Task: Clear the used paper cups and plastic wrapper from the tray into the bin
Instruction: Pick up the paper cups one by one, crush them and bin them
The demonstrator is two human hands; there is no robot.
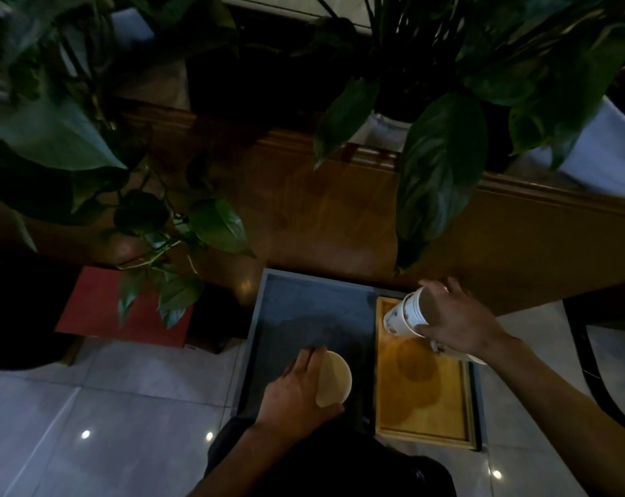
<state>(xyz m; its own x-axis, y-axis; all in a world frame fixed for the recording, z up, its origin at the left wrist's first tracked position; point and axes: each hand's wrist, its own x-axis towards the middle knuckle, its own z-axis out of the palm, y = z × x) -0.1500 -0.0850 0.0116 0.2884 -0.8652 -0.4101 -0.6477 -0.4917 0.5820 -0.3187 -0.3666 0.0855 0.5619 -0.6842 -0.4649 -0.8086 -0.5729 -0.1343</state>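
My right hand (458, 317) grips a white printed paper cup (406, 313), tilted on its side just above the far end of the wooden tray (422, 407). Part of a second white cup (447, 349) shows under my right wrist, at the tray's right edge. My left hand (296, 385) holds a pale round object (334, 380), flat face toward me, over the dark grey tray (303, 310); in this dim light I cannot tell whether it is a cup end or a disc. No plastic wrapper is visible.
The wooden tray sits inside the grey tray's right side, low over a tiled floor (106, 425). A wooden cabinet (339, 209) with potted plants (436, 166) stands behind. A red box (103, 306) lies left, a dark round container (17, 310) far left, and a black frame (587, 353) right.
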